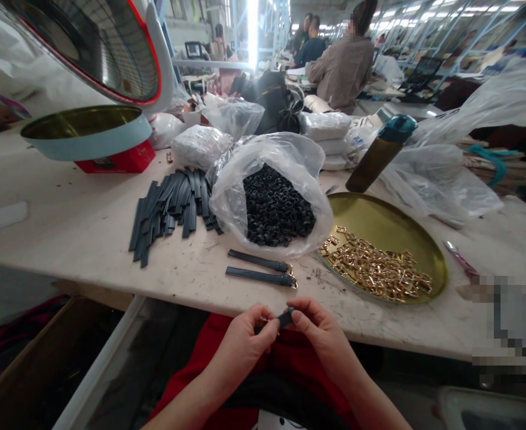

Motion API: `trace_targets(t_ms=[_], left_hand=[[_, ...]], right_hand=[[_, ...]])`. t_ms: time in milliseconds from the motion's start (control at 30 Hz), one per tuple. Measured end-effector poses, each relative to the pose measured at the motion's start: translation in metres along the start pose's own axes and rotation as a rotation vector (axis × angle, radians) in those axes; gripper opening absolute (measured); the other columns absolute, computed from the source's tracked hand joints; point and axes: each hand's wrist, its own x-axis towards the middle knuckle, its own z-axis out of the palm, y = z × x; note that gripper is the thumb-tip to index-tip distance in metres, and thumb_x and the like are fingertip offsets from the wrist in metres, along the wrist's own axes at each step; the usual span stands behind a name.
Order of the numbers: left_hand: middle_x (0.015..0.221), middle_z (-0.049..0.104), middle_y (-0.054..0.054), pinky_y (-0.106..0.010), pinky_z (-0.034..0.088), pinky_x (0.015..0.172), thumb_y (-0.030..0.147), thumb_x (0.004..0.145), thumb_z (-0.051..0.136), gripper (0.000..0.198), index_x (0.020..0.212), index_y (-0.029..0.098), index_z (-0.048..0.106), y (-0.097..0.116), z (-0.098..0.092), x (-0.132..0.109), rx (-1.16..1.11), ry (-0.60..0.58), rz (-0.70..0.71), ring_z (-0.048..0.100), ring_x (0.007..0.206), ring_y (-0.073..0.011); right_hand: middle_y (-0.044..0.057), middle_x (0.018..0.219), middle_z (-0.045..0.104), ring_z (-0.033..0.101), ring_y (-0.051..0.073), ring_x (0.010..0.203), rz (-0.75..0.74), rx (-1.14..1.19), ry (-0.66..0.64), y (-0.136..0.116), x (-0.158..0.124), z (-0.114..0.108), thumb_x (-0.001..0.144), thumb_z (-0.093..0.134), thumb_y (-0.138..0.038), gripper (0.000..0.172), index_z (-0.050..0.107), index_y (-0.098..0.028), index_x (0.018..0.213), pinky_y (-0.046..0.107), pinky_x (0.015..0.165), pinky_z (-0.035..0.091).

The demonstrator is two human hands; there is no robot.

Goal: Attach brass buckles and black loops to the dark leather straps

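Just off the table's front edge, my left hand (254, 334) and my right hand (319, 325) both pinch a short dark strap (285, 318). A bit of gold metal shows by the left fingers, but the fingers hide most of it. Beyond my hands, two dark straps with gold buckles (260, 276) lie side by side. Behind them an open clear plastic bag (227, 203) holds many small black loops (278, 206). To its left is a spread pile of dark strips (173, 203). On the right, gold buckles (379, 269) are heaped in a round gold tray (393, 218).
A fan (110, 48) stands at the back left above a round tin lid (88, 140) on a red box (119, 161). A bottle (375, 155) leans behind the tray. A small tool (460, 258) lies far right. Several people (343, 60) are in the background.
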Motion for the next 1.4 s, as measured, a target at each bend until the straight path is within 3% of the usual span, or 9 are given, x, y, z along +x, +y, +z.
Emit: trace_targets(t_ms=[167, 333, 400, 533, 667, 767, 933, 1033, 1400], left_hand=[[0.055, 0.047, 0.006, -0.020, 0.032, 0.048, 0.037, 0.079, 0.051, 0.021, 0.074, 0.016, 0.053, -0.001, 0.000, 0.002, 0.035, -0.034, 0.021, 0.042, 0.050, -0.0084], [0.073, 0.058, 0.002, -0.023, 0.039, 0.062, 0.026, 0.078, 0.049, 0.020, 0.096, 0.017, 0.051, 0.005, -0.002, 0.001, 0.040, -0.084, 0.093, 0.051, 0.066, -0.0114], [0.070, 0.057, 0.003, -0.023, 0.038, 0.061, 0.021, 0.078, 0.047, 0.022, 0.099, 0.017, 0.046, 0.007, -0.001, 0.000, 0.064, -0.049, 0.087, 0.052, 0.064, -0.0114], [0.066, 0.055, 0.005, -0.022, 0.037, 0.058, 0.021, 0.078, 0.048, 0.017, 0.093, 0.019, 0.042, 0.007, 0.002, -0.003, 0.102, 0.006, 0.094, 0.051, 0.061, -0.0110], [0.075, 0.059, 0.002, -0.024, 0.041, 0.066, 0.024, 0.078, 0.051, 0.013, 0.088, 0.019, 0.045, 0.011, 0.004, -0.010, 0.138, 0.014, 0.140, 0.056, 0.071, -0.0131], [0.075, 0.059, 0.001, -0.025, 0.041, 0.066, 0.029, 0.078, 0.052, 0.013, 0.086, 0.019, 0.048, 0.015, 0.004, -0.019, 0.302, 0.076, 0.142, 0.055, 0.070, -0.0145], [0.072, 0.059, 0.000, -0.025, 0.037, 0.061, 0.035, 0.078, 0.052, 0.015, 0.081, 0.020, 0.052, 0.017, 0.002, -0.030, 0.535, 0.115, 0.145, 0.054, 0.067, -0.0163], [0.073, 0.061, 0.000, -0.025, 0.037, 0.061, 0.036, 0.078, 0.052, 0.016, 0.079, 0.020, 0.053, 0.016, 0.002, -0.033, 0.567, 0.089, 0.148, 0.055, 0.069, -0.0170], [0.073, 0.062, -0.001, -0.026, 0.038, 0.062, 0.036, 0.075, 0.055, 0.018, 0.078, 0.019, 0.056, 0.011, 0.002, -0.040, 0.509, 0.086, 0.142, 0.055, 0.068, -0.0169]], right_hand=[[0.000, 0.074, 0.065, 0.058, 0.014, 0.068, 0.119, 0.013, -0.107, 0.004, 0.004, 0.001, 0.065, 0.070, -0.041, 0.032, 0.062, -0.018, 0.086, 0.030, 0.069, 0.046], [-0.001, 0.072, 0.064, 0.057, 0.013, 0.065, 0.099, 0.080, -0.049, 0.006, 0.001, 0.000, 0.065, 0.071, -0.040, 0.031, 0.062, -0.019, 0.086, 0.027, 0.065, 0.045], [-0.001, 0.074, 0.065, 0.059, 0.014, 0.068, 0.079, 0.103, -0.061, 0.005, -0.003, 0.000, 0.069, 0.066, -0.044, 0.031, 0.062, -0.020, 0.087, 0.028, 0.068, 0.045], [0.000, 0.069, 0.064, 0.058, 0.013, 0.068, 0.042, 0.153, -0.087, 0.000, -0.012, 0.003, 0.078, 0.052, -0.051, 0.036, 0.065, -0.018, 0.079, 0.026, 0.068, 0.045], [-0.002, 0.078, 0.064, 0.057, 0.011, 0.072, 0.123, 0.216, -0.128, 0.002, -0.020, 0.008, 0.072, 0.065, -0.040, 0.025, 0.062, -0.021, 0.087, 0.023, 0.070, 0.043], [0.000, 0.078, 0.062, 0.055, 0.011, 0.068, 0.184, 0.267, -0.219, 0.008, -0.026, 0.011, 0.072, 0.064, -0.042, 0.032, 0.058, -0.020, 0.095, 0.022, 0.064, 0.042], [-0.002, 0.066, 0.058, 0.050, 0.008, 0.055, 0.243, 0.330, -0.251, 0.013, -0.031, 0.013, 0.066, 0.070, -0.042, 0.035, 0.054, -0.018, 0.084, 0.021, 0.055, 0.036], [-0.003, 0.061, 0.055, 0.047, 0.007, 0.054, 0.215, 0.319, -0.311, 0.015, -0.033, 0.013, 0.064, 0.071, -0.044, 0.037, 0.053, -0.016, 0.079, 0.020, 0.055, 0.034], [-0.004, 0.063, 0.052, 0.046, 0.009, 0.056, 0.195, 0.292, -0.280, 0.010, -0.041, 0.014, 0.065, 0.071, -0.041, 0.032, 0.049, -0.019, 0.071, 0.022, 0.058, 0.036]])
